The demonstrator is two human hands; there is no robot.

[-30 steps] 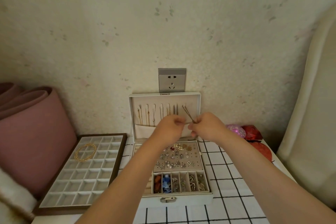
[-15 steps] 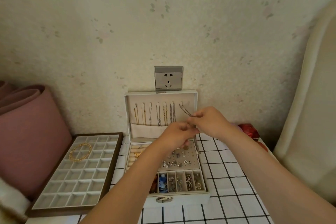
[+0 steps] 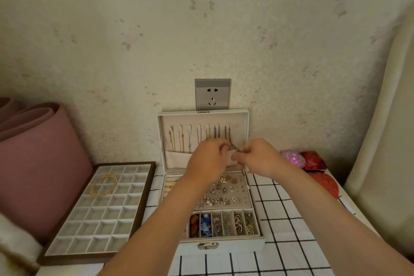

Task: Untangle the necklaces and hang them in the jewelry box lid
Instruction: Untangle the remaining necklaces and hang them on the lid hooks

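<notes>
A white jewelry box (image 3: 220, 243) stands open against the wall, its lid (image 3: 245, 132) upright. Several necklaces hang from hooks in the lid, their ends dropping toward a fabric pocket (image 3: 177, 160). A dark chain necklace (image 3: 229, 135) hangs from the rightmost hook. My left hand (image 3: 208, 159) and my right hand (image 3: 257, 158) meet in front of the pocket, each pinching the lower end of that chain between curled fingertips. Earrings and charms fill the box's base under my forearms.
A brown-framed grid tray (image 3: 98, 215) lies left of the box, with a gold necklace (image 3: 103, 185) coiled in it. A rolled pink mat (image 3: 33, 163) lies further left. Pink and red heart-shaped boxes (image 3: 312, 160) sit right. A wall socket (image 3: 212, 94) sits above the lid.
The dark chain was held slanting up to the lid; it now hangs straight from the rightmost hook. Both hands have dropped lower and hold its bottom end by the pocket.
</notes>
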